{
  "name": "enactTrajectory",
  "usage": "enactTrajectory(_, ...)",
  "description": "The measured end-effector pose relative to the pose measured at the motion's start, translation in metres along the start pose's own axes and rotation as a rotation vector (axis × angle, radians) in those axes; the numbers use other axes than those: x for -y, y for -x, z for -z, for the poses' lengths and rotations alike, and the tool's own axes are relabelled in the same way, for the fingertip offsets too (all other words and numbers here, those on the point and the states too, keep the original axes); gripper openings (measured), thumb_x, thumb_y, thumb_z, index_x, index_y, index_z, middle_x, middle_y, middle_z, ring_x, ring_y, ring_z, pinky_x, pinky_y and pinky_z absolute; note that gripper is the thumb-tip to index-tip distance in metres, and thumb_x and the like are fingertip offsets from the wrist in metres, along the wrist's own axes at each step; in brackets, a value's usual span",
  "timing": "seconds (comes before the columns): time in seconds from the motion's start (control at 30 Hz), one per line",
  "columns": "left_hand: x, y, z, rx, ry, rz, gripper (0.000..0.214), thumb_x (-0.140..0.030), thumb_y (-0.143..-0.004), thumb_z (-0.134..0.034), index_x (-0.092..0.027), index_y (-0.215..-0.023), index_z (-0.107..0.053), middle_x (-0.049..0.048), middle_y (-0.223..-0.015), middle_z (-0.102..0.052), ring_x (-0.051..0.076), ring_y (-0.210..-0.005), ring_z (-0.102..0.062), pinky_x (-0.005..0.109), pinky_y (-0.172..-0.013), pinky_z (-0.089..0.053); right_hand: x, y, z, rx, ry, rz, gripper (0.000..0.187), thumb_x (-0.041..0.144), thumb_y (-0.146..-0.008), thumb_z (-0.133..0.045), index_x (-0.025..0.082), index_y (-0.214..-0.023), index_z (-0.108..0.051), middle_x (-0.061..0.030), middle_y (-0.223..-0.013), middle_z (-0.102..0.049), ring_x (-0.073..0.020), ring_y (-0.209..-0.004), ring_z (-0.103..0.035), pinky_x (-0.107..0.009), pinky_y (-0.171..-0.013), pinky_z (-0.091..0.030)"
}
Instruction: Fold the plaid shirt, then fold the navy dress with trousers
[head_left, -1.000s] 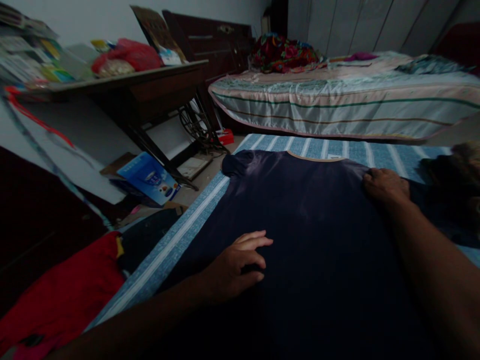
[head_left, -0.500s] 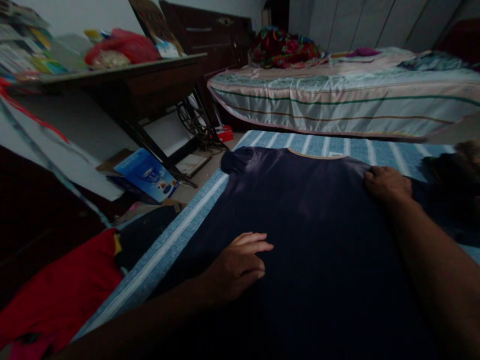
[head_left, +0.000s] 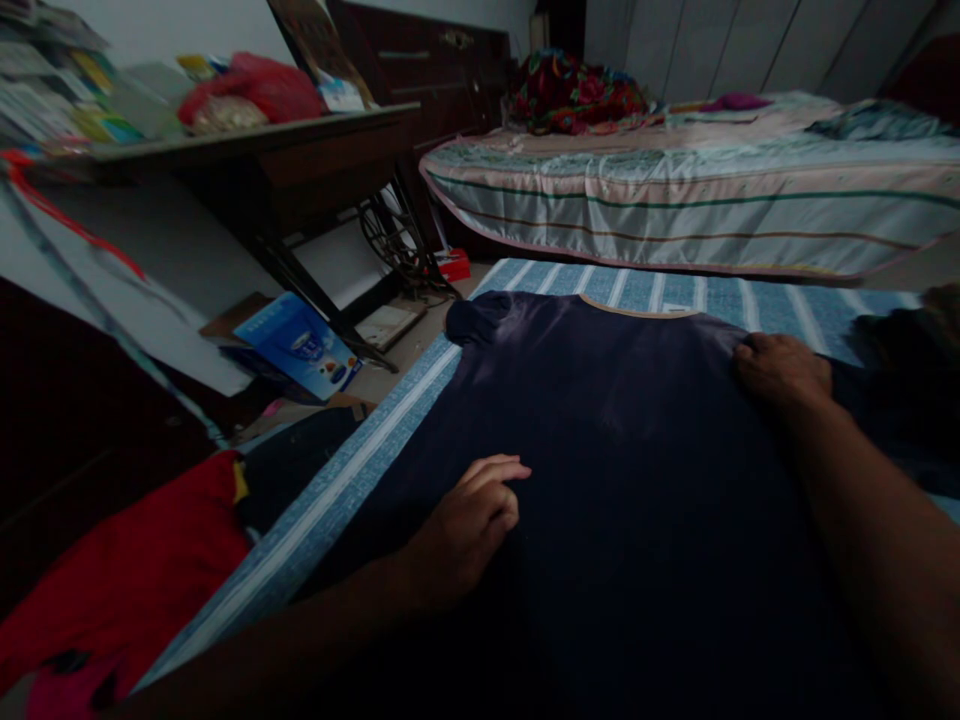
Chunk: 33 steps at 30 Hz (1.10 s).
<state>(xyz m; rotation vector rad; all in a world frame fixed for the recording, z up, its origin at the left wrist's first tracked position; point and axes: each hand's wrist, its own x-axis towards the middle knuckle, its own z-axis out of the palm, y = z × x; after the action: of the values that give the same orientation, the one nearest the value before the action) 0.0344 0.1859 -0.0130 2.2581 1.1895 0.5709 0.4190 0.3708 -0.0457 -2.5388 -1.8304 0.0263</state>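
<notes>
A dark short-sleeved T-shirt [head_left: 615, 420] lies spread on a blue-and-white striped cloth [head_left: 757, 300], neckline at the far end, one sleeve [head_left: 480, 315] bunched. The right hand [head_left: 784, 370] rests curled on its shoulder; I cannot tell whether that grip pinches fabric. The left hand [head_left: 469, 530], loosely half-open, holds nothing evident over the dim shirt body, perhaps touching it. The step in hand looks like flattening; a next move calls for light, even handling of the fabric.
</notes>
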Motion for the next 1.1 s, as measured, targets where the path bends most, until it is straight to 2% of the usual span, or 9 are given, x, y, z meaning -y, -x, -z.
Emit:
enactTrajectory(0.1,0.0,-0.001,0.008,-0.05,0.012,0.05,0.017,-0.023,-0.09,-0.04,-0.02,-0.079,-0.052,0.0093,-0.122,-0.058,0.023,-0.121,-0.044,0.042,-0.1,-0.038,0.0,0.0,0.0,0.003,0.002,-0.003,0.049,0.04,-0.091,-0.018,0.015,-0.109,-0.057,-0.0186,-0.118,-0.055,-0.0307,-0.11,-0.05,-0.043,-0.084,-0.039)
enactTrajectory(0.17,-0.001,-0.001,0.01,-0.027,0.014,0.043,0.016,-0.023,-0.09,-0.043,-0.02,-0.078,-0.054,0.0089,-0.121,-0.058,0.023,-0.122,-0.044,0.041,-0.1,-0.038,0.0,0.0,0.0,0.005,0.001,-0.002,0.049,0.039,-0.091,-0.018,0.015,-0.109,-0.057,-0.0188,-0.119,-0.054,-0.0308,-0.11,-0.05,-0.043,-0.084,-0.039)
enactTrajectory(0.3,-0.006,-0.001,0.003,0.057,-0.015,-0.024,0.013,-0.02,-0.087,-0.047,-0.019,-0.078,-0.057,0.0106,-0.126,-0.056,0.025,-0.126,-0.04,0.045,-0.101,-0.036,-0.001,0.001,0.0,0.01,0.004,-0.004,0.049,0.038,-0.091,-0.019,0.014,-0.111,-0.056,-0.0198,-0.121,-0.054,-0.0315,-0.11,-0.05,-0.043,-0.083,-0.039)
enactTrajectory(0.5,-0.007,-0.002,-0.006,0.003,-0.02,0.031,0.006,-0.021,-0.079,-0.057,-0.019,-0.074,-0.055,0.0122,-0.125,-0.057,0.027,-0.124,-0.043,0.048,-0.1,-0.036,-0.003,0.0,-0.003,-0.032,0.004,0.006,0.045,0.037,-0.09,-0.023,0.015,-0.107,-0.059,-0.0196,-0.115,-0.057,-0.0309,-0.105,-0.052,-0.042,-0.079,-0.039)
enactTrajectory(0.73,-0.009,-0.002,-0.007,-0.029,0.003,0.054,0.009,-0.01,-0.075,-0.053,-0.019,-0.074,-0.055,0.01,-0.124,-0.058,0.025,-0.124,-0.044,0.045,-0.1,-0.038,-0.003,-0.003,-0.004,0.004,0.014,-0.016,0.048,0.04,-0.09,-0.02,0.016,-0.111,-0.057,-0.018,-0.119,-0.055,-0.0306,-0.109,-0.051,-0.041,-0.08,-0.039)
enactTrajectory(1.1,-0.007,-0.001,-0.003,-0.022,0.052,0.05,0.014,-0.015,-0.082,-0.047,-0.018,-0.073,-0.057,0.0105,-0.125,-0.058,0.025,-0.124,-0.044,0.044,-0.1,-0.039,-0.003,-0.002,-0.002,0.001,0.005,-0.014,0.05,0.039,-0.09,-0.02,0.014,-0.111,-0.057,-0.0199,-0.12,-0.054,-0.0323,-0.111,-0.05,-0.043,-0.083,-0.04)
